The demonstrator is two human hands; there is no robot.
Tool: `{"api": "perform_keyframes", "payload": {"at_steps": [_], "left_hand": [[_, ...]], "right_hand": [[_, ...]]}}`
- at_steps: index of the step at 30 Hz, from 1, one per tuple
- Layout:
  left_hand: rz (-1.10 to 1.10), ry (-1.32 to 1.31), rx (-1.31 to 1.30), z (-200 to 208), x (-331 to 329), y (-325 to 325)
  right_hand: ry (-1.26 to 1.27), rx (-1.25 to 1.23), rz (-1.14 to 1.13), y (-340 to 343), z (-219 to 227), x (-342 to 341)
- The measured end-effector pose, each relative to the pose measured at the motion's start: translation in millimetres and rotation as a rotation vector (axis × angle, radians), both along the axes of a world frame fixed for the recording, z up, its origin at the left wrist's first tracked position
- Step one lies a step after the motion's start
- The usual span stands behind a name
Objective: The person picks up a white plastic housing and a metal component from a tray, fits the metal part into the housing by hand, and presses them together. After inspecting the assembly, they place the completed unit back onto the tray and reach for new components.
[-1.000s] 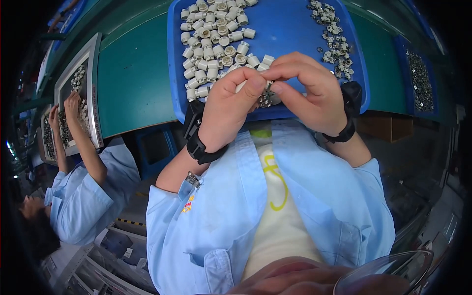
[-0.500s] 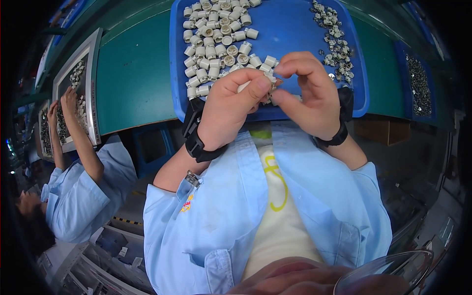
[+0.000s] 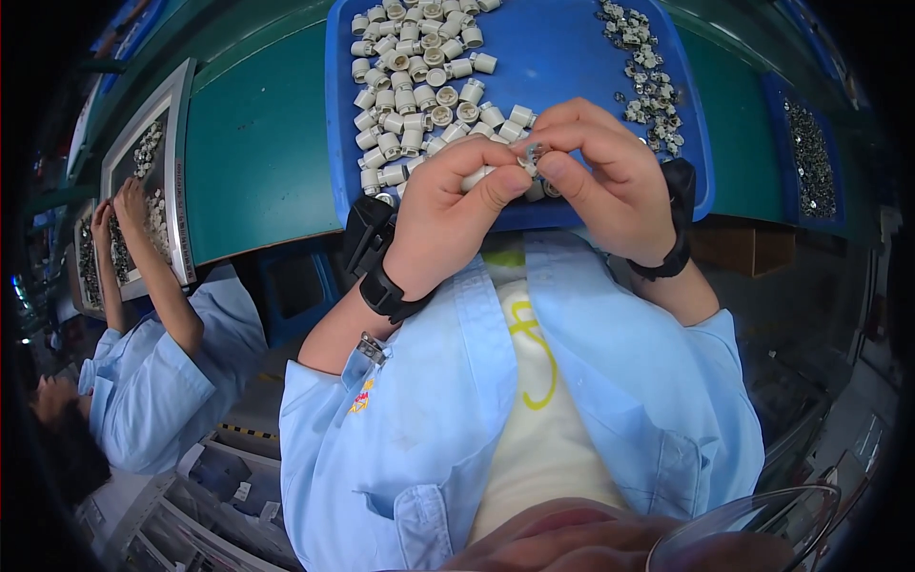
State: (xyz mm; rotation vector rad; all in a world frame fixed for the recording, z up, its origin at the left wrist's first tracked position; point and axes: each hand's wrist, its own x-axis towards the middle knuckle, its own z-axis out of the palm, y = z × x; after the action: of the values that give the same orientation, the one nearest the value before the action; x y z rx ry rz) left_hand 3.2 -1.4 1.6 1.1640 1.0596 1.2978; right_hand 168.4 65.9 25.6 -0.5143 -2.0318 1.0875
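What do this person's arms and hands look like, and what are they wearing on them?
The left hand and right hand have no gloves. Each wrist has a black strap and a chunky, dark, angular device. The forearms are bare below short, light blue sleeves. I can't see any cables on them.

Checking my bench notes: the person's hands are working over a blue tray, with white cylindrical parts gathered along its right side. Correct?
Not quite: the head view shows the white cylindrical parts gathered along the left side of the blue tray, not its right. The rest stands.
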Motion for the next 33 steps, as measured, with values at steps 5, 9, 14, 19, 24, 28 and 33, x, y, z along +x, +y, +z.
{"api": "perform_keyframes", "payload": {"at_steps": [5, 9, 14, 19, 24, 28, 33], "left_hand": [[0.009, 0.074, 0.069, 3.4, 2.3, -9.1], [-0.014, 0.225, 0.222, 4.7, -1.8, -18.2], [-0.017, 0.27, 0.248, -4.1, -5.7, -5.6], [-0.042, 0.294, 0.257, -6.5, -6.6, -5.3], [-0.071, 0.039, 0.141, -7.2, 4.4, -16.2], [-0.102, -0.311, -0.191, -0.3, 2.9, -19.1], [-0.236, -0.571, -0.229, 2.0, -3.5, -22.2]], "right_hand": [[0.013, -0.05, 0.06, -10.3, 7.3, 7.3], [0.058, -0.171, 0.066, -25.1, 3.5, 4.8], [0.058, -0.279, 0.169, -5.6, -1.0, 3.8], [-0.036, -0.08, 0.212, -2.1, 0.6, 7.4], [-0.056, -0.022, 0.171, -15.3, 4.1, 10.4], [0.017, -0.071, 0.081, -24.3, 3.2, 13.3], [0.03, -0.074, -0.005, -34.5, -0.8, 11.2]]}}
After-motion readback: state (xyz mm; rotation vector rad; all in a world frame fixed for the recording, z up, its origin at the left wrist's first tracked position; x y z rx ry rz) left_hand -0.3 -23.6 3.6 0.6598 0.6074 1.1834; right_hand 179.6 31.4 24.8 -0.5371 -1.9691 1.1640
